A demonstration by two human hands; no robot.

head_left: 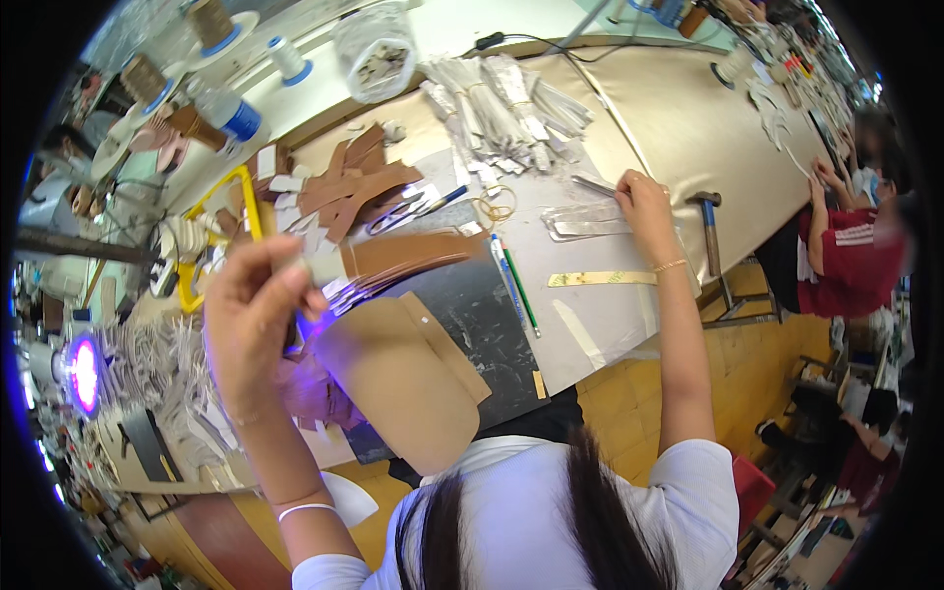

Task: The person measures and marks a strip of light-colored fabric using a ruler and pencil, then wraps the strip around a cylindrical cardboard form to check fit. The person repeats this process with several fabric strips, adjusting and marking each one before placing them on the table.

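left hand (251, 315): clenching around a slim pale tool, tip hovering over the tan leather-like cut piece (408, 379)
tan piece: lying at 4 o'clock from that hand, long axis running 10-to-4
right hand (644, 202): reaching far off at 1 o'clock, fingers pressing on clear plastic strips (590, 218), nothing gripped

Clear plastic bag (375, 51) at far edge of bench, upright and rounded, holding small pale pieces. Flat clear plastic sleeve (587, 220) lies on the bench just under the right hand (644, 202), fingers touching its far end; contents pale, not resolvable. Long narrow cream label strip (601, 278) with green marks lies flat nearer, beside the right forearm; no screens or signs seen.
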